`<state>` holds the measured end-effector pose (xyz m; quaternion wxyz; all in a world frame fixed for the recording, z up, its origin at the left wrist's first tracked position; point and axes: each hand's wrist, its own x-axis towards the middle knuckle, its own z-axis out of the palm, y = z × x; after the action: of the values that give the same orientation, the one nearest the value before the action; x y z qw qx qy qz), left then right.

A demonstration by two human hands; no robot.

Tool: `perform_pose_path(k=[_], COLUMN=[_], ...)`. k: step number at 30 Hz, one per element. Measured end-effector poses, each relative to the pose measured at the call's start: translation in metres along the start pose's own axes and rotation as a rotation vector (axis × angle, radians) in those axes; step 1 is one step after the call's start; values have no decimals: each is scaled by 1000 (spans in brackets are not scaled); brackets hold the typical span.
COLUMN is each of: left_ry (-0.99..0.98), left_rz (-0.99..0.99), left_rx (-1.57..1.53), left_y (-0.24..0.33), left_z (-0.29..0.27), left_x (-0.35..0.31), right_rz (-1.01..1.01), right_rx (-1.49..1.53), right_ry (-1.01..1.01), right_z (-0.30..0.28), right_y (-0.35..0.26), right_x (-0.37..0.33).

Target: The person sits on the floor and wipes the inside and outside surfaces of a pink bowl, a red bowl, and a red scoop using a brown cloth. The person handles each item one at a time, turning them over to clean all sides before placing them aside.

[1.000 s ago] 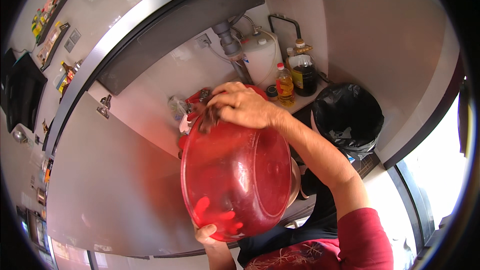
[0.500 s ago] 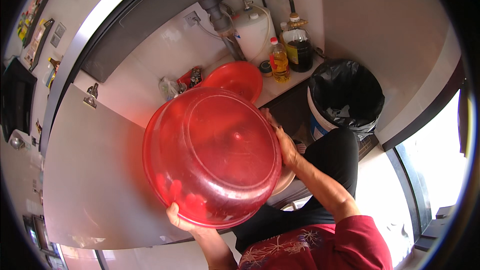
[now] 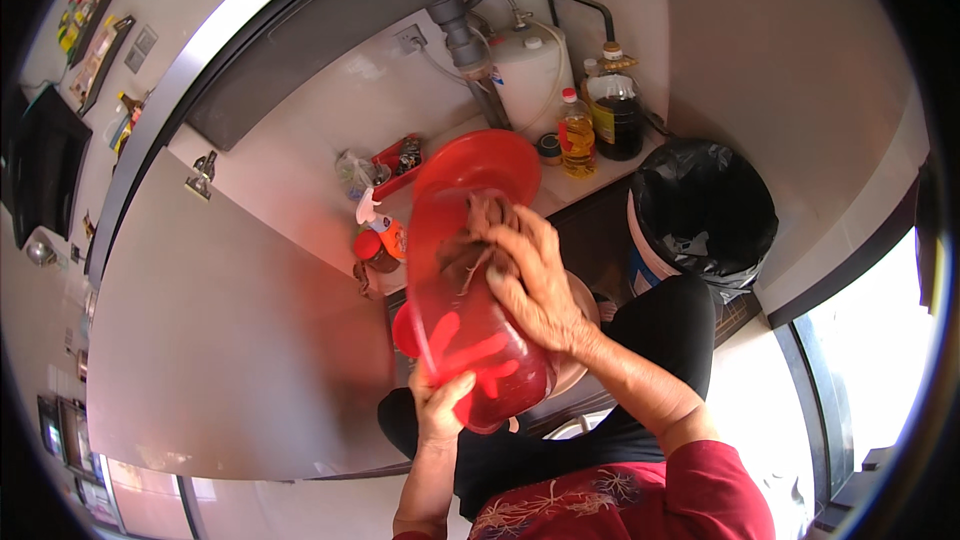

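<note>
A translucent red plastic basin [image 3: 515, 380] is tipped on its side in front of me. My left hand [image 3: 438, 408] grips its rim at the lower left, thumb on the near side; the fingers show through the plastic. Against the basin's upper part, my right hand [image 3: 540, 290] presses a crumpled brown cloth [image 3: 488, 210], fingers bent over it. Just behind stands another red basin [image 3: 505, 155], partly covered by the held one. A beige basin [image 3: 582, 340] shows in part below my right wrist.
Inside the open cabinet are a spray bottle [image 3: 385, 225], a red-lidded jar [image 3: 374, 252], a red tray [image 3: 395, 175], an oil bottle [image 3: 577, 140], a large dark bottle [image 3: 618, 120] and a white tank [image 3: 530, 75]. A black-lined bin [image 3: 705, 200] stands right. The cabinet door [image 3: 230, 340] hangs open left.
The basin has turned from showing its round underside to standing nearly edge-on. My right hand has moved from its right side up onto it, and the brown cloth now shows.
</note>
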<state>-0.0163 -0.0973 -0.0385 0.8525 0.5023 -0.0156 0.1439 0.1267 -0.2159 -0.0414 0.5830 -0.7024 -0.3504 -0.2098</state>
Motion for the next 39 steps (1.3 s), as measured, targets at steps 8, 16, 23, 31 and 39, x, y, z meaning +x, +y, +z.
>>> perform_pose_path(k=[8,16,23,31,39], left_ry=[-142,-359,570,764,915], left_rz=[326,278,87,-799,-443], left_rx=[933,1121,1662,285,463], left_y=[-72,-92,-69,-94,-123], left_z=[16,10,-118,-200,-219], left_x=[20,38,54,28,28], right_rz=[459,696,949,825,974], right_rx=[-352,-127,533,338,-277], right_ry=[-347,-149,75,-42,-243], right_z=[-18,-36,-55,-35,-37], right_y=[1,82,135,165,197], right_x=[43,7,-39,-51,-61])
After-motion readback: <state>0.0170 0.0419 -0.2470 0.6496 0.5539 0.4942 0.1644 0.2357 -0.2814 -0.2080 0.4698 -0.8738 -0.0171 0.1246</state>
